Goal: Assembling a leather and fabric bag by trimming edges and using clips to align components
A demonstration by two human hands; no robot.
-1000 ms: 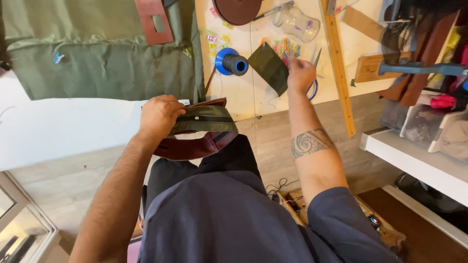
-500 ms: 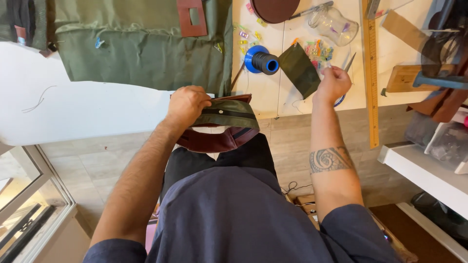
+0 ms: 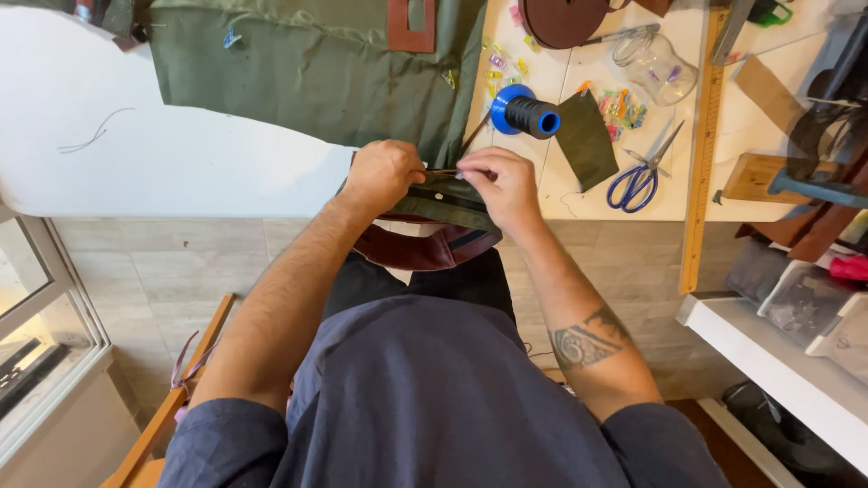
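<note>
I see left hand (image 3: 384,176) pinching green-and-maroon pouch (image 3: 434,221) at tabletop (image 3: 181,163) edge, steadying it. Right hand (image 3: 502,185) pinched narrow on its top seam, fingertips meeting left's. Scissors (image 3: 644,173), blue spool (image 3: 524,114) near, within reach.

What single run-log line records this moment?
left hand: grips folded green fabric piece | right hand: pinches its top edge | nearby: blue thread spool, scissors
</note>
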